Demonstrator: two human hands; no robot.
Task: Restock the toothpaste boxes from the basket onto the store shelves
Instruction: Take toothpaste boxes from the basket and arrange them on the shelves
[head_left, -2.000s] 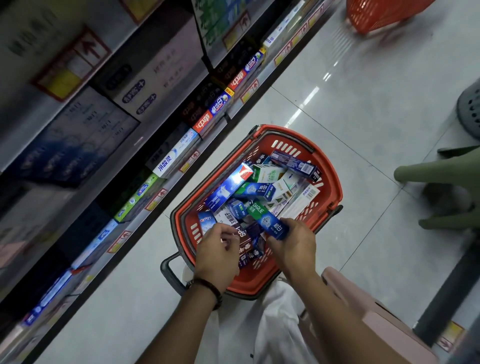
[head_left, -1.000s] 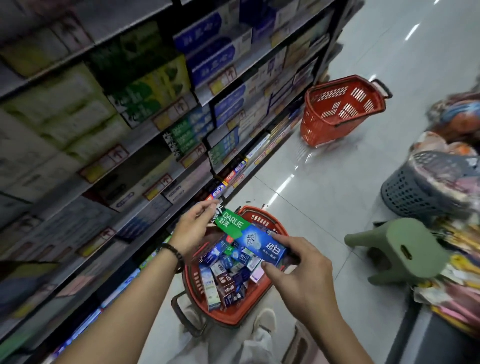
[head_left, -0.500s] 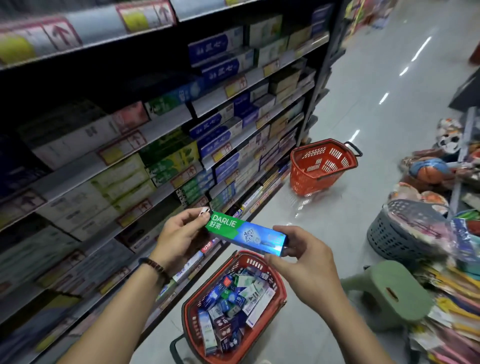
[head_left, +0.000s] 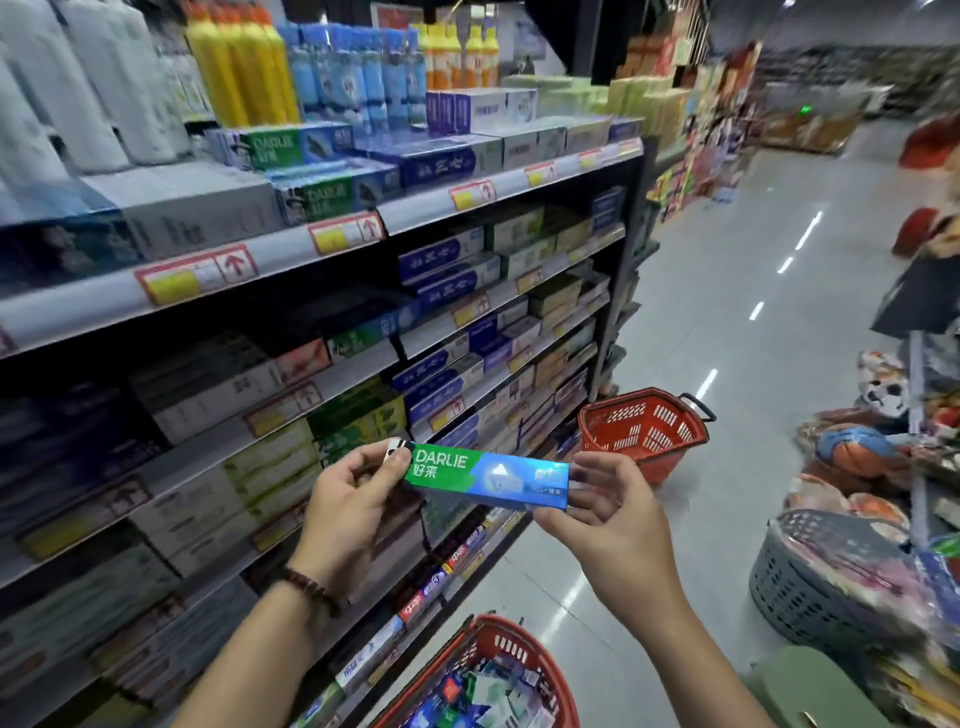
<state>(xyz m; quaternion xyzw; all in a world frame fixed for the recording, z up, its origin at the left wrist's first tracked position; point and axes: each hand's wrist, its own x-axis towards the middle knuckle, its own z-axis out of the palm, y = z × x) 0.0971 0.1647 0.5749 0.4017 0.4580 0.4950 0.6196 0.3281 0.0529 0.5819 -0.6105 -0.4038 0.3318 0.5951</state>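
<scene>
A green and blue Darlie toothpaste box is held level in front of the shelves. My left hand pinches its left end and my right hand pinches its right end. Below, at the bottom edge, the red basket holds several more toothpaste boxes. Matching green Darlie boxes lie stacked on the top shelf, upper left of my hands.
The shelves on the left are packed with toothpaste boxes and price tags. A second red basket stands on the floor further down the aisle. A grey basket of goods and a green stool sit to the right.
My hands lifted the Darlie box out of the basket and raised it to shelf height. The view tilted up from the basket to the upper shelves.
</scene>
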